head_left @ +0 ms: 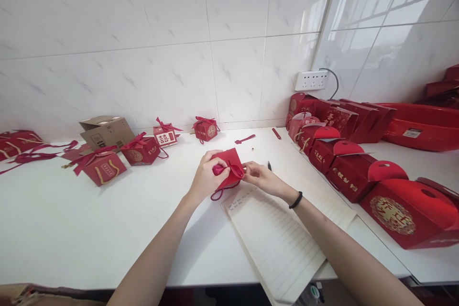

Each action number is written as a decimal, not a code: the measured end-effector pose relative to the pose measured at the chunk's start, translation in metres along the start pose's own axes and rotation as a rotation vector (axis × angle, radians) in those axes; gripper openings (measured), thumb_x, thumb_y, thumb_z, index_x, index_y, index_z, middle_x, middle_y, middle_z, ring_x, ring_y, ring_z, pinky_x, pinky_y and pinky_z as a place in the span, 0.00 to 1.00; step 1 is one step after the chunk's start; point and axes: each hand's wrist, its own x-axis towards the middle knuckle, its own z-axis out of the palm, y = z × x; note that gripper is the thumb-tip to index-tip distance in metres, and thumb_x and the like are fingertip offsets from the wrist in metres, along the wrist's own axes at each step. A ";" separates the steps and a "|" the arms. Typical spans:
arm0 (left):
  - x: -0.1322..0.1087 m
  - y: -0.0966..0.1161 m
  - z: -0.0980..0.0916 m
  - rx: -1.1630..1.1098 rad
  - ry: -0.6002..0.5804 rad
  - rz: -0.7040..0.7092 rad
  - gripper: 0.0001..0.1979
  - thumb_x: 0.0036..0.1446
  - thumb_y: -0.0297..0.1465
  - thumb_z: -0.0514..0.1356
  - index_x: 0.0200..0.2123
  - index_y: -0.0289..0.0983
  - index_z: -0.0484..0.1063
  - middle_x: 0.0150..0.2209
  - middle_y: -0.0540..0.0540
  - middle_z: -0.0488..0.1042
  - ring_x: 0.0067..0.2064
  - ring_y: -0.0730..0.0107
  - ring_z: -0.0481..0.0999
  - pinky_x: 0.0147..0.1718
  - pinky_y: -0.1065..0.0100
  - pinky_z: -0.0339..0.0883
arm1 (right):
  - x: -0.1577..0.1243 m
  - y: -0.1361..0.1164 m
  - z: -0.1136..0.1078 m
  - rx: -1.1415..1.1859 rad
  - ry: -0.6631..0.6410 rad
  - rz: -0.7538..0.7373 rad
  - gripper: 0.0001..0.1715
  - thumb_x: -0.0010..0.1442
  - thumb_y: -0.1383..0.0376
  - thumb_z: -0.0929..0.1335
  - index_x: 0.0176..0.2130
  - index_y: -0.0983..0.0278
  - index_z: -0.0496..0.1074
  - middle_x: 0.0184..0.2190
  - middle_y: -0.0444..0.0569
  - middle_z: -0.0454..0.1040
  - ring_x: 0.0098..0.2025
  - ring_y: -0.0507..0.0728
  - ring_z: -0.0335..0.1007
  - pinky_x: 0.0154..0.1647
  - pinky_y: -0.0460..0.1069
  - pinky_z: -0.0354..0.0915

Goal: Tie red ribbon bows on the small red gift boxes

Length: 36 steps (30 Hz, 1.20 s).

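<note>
A: Specify position and appearance of the red box (231,155).

B: Located just beyond the far-left corner of the notebook (276,241), held between 2 hands. Bright red, matt, flat-faced, apparently card. Fitted with a satiny red ribbon (236,172), looped at the near edge, and a thin dark-red cord (217,196), hanging in a loop near the notebook corner.

A: Report finger states.

B: With the left hand (208,172), gripping the box's left side, thumb over a glossy magenta bundle (218,169), exact nature unclear. With the right hand (261,176), pinching the ribbon narrowly between thumb and forefinger.

A: List surrounding materials and shapes.

B: Left of the notebook: 4 small bow-topped boxes (141,153), plus a brown cardboard carton (107,134). Right of the notebook: a row of gold-printed boxes (353,179) with rounded flaps; farther right, a smooth red plastic basin (423,122). Notebook pages: ruled, handwritten at the far end.
</note>
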 end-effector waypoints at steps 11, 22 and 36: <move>0.000 0.000 0.000 0.000 -0.011 -0.002 0.04 0.51 0.31 0.58 0.26 0.38 0.70 0.49 0.45 0.66 0.50 0.64 0.69 0.51 0.60 0.62 | -0.002 -0.004 -0.005 0.031 -0.056 0.012 0.20 0.55 0.57 0.66 0.21 0.63 0.55 0.50 0.53 0.65 0.51 0.60 0.62 0.47 0.53 0.59; 0.001 0.001 -0.001 0.008 -0.004 -0.005 0.04 0.50 0.30 0.59 0.25 0.38 0.71 0.48 0.44 0.66 0.50 0.63 0.69 0.50 0.60 0.64 | -0.004 0.005 -0.016 0.065 -0.163 0.045 0.20 0.55 0.59 0.66 0.20 0.64 0.55 0.57 0.52 0.59 0.50 0.59 0.65 0.47 0.53 0.61; 0.000 0.002 0.000 -0.039 -0.022 -0.008 0.04 0.51 0.31 0.58 0.27 0.38 0.70 0.49 0.44 0.65 0.51 0.63 0.68 0.52 0.59 0.61 | -0.012 -0.015 -0.033 -0.101 -0.205 0.195 0.16 0.54 0.57 0.66 0.23 0.64 0.60 0.32 0.48 0.71 0.27 0.51 0.65 0.22 0.44 0.59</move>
